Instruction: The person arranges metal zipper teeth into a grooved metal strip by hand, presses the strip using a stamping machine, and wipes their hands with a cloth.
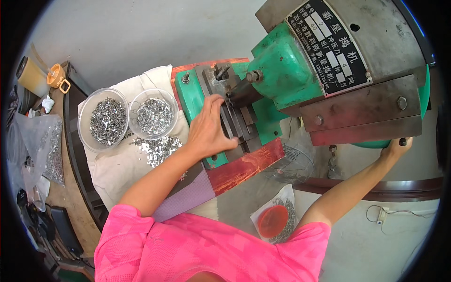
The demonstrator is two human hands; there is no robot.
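My left hand (208,127) rests at the left side of the dark steel die (242,123) on the press bed, thumb and fingers apart. Whether a small piece lies under the fingertips is hidden. Above the die, a dark cylindrical ram (245,93) comes down from the green press head (282,66). Over at the far right, my right hand (398,146) grips the rim of the green flywheel (425,91), its fingers partly hidden by the machine. Beside my left forearm, a loose pile of shiny flat metal pieces (159,149) lies on pale cloth.
Two clear tubs, one with grey metal parts (108,121) and one with shiny strips (154,115), stand on the cloth (105,171). Bagged parts (54,150) lie on a wooden desk at left. A red bowl (272,221) and a fan (293,162) are lower down.
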